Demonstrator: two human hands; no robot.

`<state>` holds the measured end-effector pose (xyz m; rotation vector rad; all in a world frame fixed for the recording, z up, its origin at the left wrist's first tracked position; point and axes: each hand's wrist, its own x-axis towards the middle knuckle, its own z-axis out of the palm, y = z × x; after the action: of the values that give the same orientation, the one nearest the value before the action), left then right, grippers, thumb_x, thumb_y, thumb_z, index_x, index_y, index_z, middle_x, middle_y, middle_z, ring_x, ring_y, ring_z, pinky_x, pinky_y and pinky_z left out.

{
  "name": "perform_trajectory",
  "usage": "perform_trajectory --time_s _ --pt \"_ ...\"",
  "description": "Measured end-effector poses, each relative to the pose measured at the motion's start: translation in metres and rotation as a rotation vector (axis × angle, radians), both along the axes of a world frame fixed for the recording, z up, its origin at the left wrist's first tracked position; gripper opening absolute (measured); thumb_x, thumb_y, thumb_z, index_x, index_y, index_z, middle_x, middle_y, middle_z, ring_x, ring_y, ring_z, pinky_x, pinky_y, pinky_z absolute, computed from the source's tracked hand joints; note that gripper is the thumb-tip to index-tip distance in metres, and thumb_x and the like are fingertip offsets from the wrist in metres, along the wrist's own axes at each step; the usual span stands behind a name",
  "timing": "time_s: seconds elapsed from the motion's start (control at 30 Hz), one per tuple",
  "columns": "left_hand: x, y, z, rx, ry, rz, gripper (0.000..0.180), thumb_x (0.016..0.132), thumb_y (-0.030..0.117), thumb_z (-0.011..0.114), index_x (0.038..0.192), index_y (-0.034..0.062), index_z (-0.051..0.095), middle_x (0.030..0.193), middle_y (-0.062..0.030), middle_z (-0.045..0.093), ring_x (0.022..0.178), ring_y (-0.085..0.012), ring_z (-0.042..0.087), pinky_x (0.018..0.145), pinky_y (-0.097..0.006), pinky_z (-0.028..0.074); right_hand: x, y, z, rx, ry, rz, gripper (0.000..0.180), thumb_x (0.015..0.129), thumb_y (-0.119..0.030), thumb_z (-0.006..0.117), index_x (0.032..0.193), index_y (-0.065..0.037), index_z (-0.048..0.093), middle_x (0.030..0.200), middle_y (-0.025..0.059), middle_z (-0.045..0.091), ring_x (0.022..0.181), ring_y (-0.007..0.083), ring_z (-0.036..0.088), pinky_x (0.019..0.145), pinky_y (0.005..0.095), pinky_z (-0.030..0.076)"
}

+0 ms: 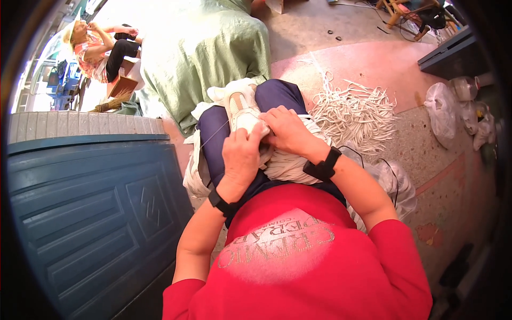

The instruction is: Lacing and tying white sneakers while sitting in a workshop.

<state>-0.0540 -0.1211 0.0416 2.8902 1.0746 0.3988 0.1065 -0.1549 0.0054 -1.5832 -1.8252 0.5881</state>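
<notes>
A white shoe (247, 118) rests on my lap between my thighs, its beige inner side partly showing. My left hand (241, 156) is closed on its near end, thumb and fingers pinched together. Close beside it, my right hand (290, 130) curls over the same end from the right, its fingertips partly hidden. A thin thread (214, 135) stretches from the shoe toward the left over my dark trousers. Bundled white laces (292, 164) lie across my lap under my hands, and more white material (196, 173) hangs beside my left leg.
Loose white laces (354, 112) lie heaped on the floor to the right. A green cloth (213, 48) covers something ahead. A blue panelled door (90, 213) stands at left. Plastic bags (441, 109) sit at far right. Another person (98, 50) sits at the far left.
</notes>
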Motion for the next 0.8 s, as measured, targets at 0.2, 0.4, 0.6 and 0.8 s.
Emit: perform_trajectory --time_s 0.2,0.4,0.6,0.8 --pt "-0.022 -0.008 -0.018 0.247 0.120 -0.181 0.030 0.077 0.014 0.048 0.106 0.0125 0.055 0.077 -0.0062 0.050 0.075 -0.0203 0.051 0.077 -0.033 0.038 0.000 0.005 -0.007 0.011 -0.136 -0.006 0.040 0.067 -0.009 0.058 0.106 -0.005 0.053 0.094 0.0096 0.055 0.091 0.0278 0.049 0.077 0.0379 0.039" --pt "-0.010 -0.017 -0.034 0.279 0.216 -0.121 0.033 0.079 0.016 0.047 0.110 0.0061 0.052 0.093 -0.0123 0.053 0.086 -0.0254 0.051 0.088 -0.041 0.036 0.002 0.001 -0.010 0.063 -0.041 -0.022 0.029 0.074 -0.017 0.060 0.100 -0.004 0.056 0.090 0.0106 0.058 0.087 0.0267 0.053 0.077 0.0367 0.041" --pt "-0.049 -0.029 -0.019 0.157 0.389 -0.226 0.043 0.080 0.019 0.050 0.121 0.0064 0.047 0.126 -0.0177 0.043 0.112 -0.0324 0.042 0.097 -0.049 0.027 0.027 -0.019 0.017 0.091 0.093 0.008 0.010 0.072 -0.011 0.060 0.081 -0.008 0.064 0.080 0.0067 0.059 0.083 0.0265 0.054 0.073 0.0353 0.043" --pt "-0.048 -0.013 0.017 -0.151 -0.090 -0.086 0.029 0.078 0.010 0.058 0.107 0.0061 0.057 0.116 -0.0158 0.050 0.106 -0.0313 0.048 0.091 -0.041 0.037 0.033 -0.059 0.029 -0.097 -0.071 0.161 0.007 0.072 -0.013 0.061 0.076 -0.010 0.066 0.077 0.0071 0.057 0.083 0.0250 0.053 0.074 0.0360 0.042"
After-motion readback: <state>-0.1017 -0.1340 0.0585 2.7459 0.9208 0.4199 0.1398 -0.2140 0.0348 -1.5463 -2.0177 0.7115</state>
